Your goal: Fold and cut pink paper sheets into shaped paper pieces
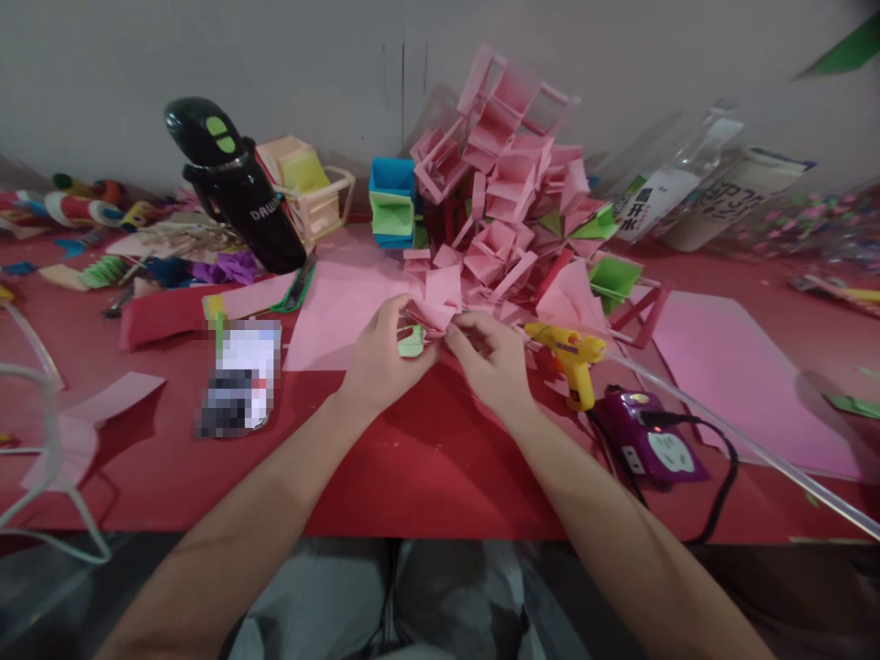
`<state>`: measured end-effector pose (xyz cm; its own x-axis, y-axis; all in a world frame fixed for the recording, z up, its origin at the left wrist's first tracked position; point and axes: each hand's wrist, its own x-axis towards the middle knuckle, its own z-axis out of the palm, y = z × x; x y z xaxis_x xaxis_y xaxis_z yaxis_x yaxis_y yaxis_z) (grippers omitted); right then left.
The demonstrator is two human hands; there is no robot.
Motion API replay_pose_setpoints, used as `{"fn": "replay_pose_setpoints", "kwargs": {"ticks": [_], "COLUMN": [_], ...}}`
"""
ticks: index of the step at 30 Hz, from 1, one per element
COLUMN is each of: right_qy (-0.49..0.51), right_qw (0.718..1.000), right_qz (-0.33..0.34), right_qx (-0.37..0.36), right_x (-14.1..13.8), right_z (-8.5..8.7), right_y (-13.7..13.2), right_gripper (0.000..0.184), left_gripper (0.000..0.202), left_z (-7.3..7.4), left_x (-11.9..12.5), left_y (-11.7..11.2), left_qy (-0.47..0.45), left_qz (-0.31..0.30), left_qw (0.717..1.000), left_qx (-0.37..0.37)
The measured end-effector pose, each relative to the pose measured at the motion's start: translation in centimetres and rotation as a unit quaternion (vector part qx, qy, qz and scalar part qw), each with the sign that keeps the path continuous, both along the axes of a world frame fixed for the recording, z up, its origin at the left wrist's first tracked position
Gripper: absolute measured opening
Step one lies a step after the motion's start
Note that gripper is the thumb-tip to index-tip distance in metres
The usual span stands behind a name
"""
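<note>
1. The folded pink paper [438, 310] is just above the red table [426, 467], near its middle. It is held between both hands in front of the pile of pink paper boxes [505, 197].
2. The left hand [380, 359] has its fingers curled in, pinching the paper's left edge. A green paper scrap [411, 345] shows just beside its fingertips; I cannot tell if it is held too.
3. The right hand [492, 364] is likewise closed, thumb and fingers nipping the right edge.
4. By its look, the paper is very light, thin and matte, stiff only along its creases. It would likely crush or tear if squeezed hard, so the folded edges seem the best place to grip, and lightly.
5. The boxes behind are square, open-sided and sharply creased, with some green among the pink.
6. Right of the hands lies a yellow glue gun [572, 356] of hard plastic. Near it is a glossy purple power strip [653, 446] with a black cord.
7. A flat pink sheet [742, 376] lies farther right.
</note>
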<state>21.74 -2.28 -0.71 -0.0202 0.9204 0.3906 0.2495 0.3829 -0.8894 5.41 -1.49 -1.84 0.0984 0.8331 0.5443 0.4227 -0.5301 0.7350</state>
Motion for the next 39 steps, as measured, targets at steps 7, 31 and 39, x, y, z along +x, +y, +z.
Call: {"fn": "replay_pose_setpoints", "kwargs": {"ticks": [7, 31, 39], "right_qy": [0.052, 0.105, 0.082], "right_qw": [0.997, 0.985, 0.987], "right_qz": [0.042, 0.110, 0.115], "right_qx": [-0.049, -0.081, -0.072], "right_x": [-0.6, 0.0, -0.1], "right_z": [-0.2, 0.2, 0.0], "right_y": [0.2, 0.3, 0.6], "right_gripper": [0.036, 0.019, 0.025], "left_gripper": [0.058, 0.020, 0.021], "left_z": [-0.8, 0.9, 1.2], "left_x": [0.1, -0.5, -0.7], "left_y": [0.0, 0.5, 0.3], "left_qy": [-0.046, -0.162, -0.099], "left_qz": [-0.038, -0.116, -0.099], "left_qw": [0.998, 0.966, 0.986], "left_qx": [-0.001, -0.167, -0.095]}}
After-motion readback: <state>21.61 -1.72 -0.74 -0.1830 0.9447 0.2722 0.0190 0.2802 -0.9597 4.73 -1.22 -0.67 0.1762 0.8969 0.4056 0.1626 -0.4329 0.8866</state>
